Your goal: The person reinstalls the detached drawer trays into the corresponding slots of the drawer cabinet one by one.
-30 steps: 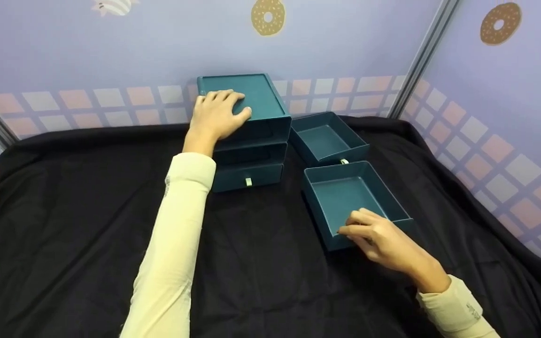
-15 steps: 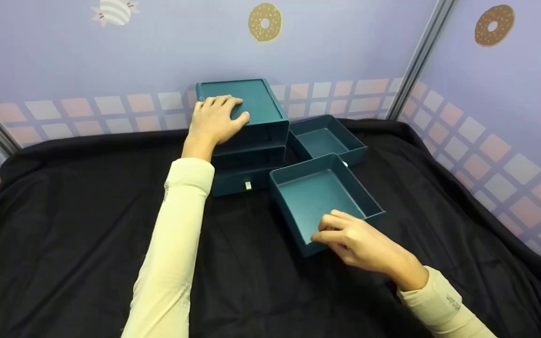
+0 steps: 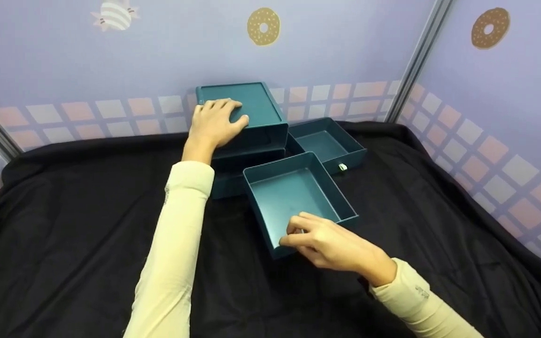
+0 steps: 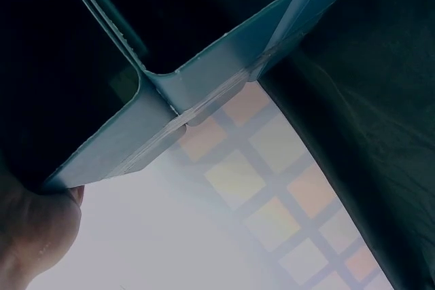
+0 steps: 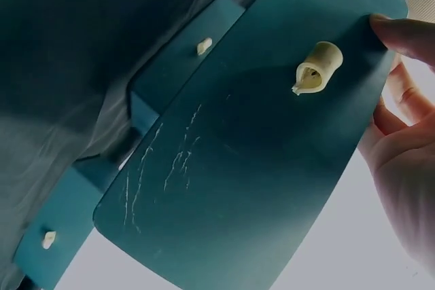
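My left hand (image 3: 214, 124) rests on the top of a dark teal drawer cabinet (image 3: 256, 105), thumb near its front edge. Two of the cabinet's slots gape in the left wrist view, one beside the other. With my right hand (image 3: 329, 239) I pinch the front rim of a teal drawer (image 3: 284, 190), which hangs in front of the cabinet and hides its lower part. The right wrist view gives this drawer's scratched front panel (image 5: 238, 134), with a cream pull loop (image 5: 319, 66); the thumb lies against the panel's edge.
Another teal drawer (image 3: 324, 145) sits on the cloth to the right of the cabinet, its pale pull tab (image 3: 342, 167) facing forward. Black cloth (image 3: 87, 234) covers the table. Lilac walls (image 3: 345, 42) stand behind and at the sides.
My right hand has carried the drawer leftward, from beside the cabinet to in front of it. The other drawer's tab is now uncovered. My left hand stays on the cabinet top.
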`<control>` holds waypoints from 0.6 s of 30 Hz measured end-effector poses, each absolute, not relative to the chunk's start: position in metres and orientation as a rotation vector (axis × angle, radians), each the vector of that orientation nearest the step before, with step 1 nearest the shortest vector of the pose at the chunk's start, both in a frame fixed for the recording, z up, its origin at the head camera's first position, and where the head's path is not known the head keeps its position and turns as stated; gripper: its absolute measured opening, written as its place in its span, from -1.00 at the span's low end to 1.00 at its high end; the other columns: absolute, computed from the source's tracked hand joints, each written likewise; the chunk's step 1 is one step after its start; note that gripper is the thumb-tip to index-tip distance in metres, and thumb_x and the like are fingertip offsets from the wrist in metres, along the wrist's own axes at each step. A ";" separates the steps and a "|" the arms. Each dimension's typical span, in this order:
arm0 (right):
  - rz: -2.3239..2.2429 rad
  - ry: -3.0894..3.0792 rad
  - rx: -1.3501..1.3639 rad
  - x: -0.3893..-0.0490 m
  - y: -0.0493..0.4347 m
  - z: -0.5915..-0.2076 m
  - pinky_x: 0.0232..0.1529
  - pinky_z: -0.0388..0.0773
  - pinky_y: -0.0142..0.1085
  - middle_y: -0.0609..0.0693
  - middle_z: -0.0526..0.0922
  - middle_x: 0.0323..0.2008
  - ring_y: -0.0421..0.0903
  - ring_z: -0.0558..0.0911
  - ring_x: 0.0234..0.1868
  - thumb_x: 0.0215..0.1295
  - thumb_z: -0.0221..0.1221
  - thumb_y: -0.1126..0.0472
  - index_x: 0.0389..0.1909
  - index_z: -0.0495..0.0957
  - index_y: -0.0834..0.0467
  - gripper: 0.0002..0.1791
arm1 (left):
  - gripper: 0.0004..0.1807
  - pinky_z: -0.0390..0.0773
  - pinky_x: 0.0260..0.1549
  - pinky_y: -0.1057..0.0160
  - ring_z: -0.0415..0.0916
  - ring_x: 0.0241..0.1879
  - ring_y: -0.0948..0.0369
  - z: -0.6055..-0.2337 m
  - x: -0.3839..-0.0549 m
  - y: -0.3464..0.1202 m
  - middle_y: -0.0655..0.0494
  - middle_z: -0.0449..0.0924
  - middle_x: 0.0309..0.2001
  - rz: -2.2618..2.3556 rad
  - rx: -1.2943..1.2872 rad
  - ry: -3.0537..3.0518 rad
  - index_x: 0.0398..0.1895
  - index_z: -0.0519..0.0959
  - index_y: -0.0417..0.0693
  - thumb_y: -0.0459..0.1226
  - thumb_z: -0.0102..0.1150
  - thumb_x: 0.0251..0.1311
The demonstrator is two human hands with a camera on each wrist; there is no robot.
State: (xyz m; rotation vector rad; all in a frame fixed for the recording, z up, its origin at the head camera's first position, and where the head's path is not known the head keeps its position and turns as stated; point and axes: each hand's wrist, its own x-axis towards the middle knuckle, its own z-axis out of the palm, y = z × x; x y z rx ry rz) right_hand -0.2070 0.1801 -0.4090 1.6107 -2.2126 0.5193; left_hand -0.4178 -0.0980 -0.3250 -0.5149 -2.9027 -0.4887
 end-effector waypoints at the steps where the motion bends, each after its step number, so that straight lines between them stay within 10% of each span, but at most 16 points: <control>1: 0.535 -2.208 1.620 -0.207 0.176 -0.408 -0.18 0.53 -0.32 -0.05 0.55 -0.21 -0.12 0.50 -0.24 0.36 0.15 0.51 -0.03 0.72 0.10 -0.66 | -0.30 0.03 0.55 -0.21 0.09 0.61 -0.11 -0.325 -0.418 -0.099 0.03 0.21 0.64 -0.491 -0.515 -2.901 0.62 0.34 0.16 0.21 -0.19 0.54; 18: 0.600 -2.131 1.717 -0.220 0.122 -0.403 -0.15 0.56 -0.34 -0.01 0.55 -0.21 -0.12 0.54 -0.23 0.47 0.14 0.44 -0.01 0.73 0.15 -0.74 | -0.32 0.00 0.58 -0.21 0.08 0.62 -0.10 -0.325 -0.415 -0.099 0.04 0.21 0.64 -0.500 -0.508 -2.903 0.63 0.32 0.16 0.18 -0.19 0.57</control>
